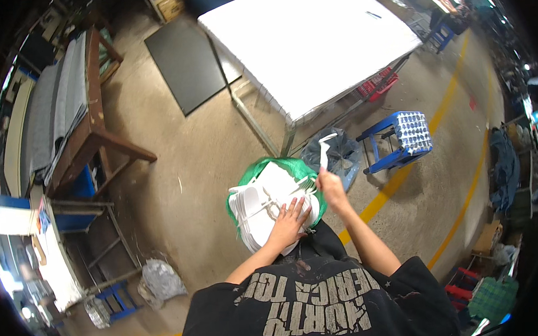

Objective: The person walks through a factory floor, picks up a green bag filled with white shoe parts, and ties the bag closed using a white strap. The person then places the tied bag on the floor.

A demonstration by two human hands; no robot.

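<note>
My left hand [289, 222] lies with its fingers spread on bundled white flat pieces [261, 221] with rounded ends. They are stacked in a green plastic bag [269, 163], and white strips are wrapped around them. Up and to the right, my right hand [332, 189] is closed around a white strip [324, 152], whose free end stands up above the fist. Part of the stack is covered by my left hand. What the white pieces are I cannot make out.
A white-topped table [311, 48] stands ahead. Between it and me sits a dark translucent bag [342, 154], beside a blue stool [403, 138]. A dark flat panel [186, 65] lies on the floor. To the left is a wooden-framed table [96, 111] with grey fabric.
</note>
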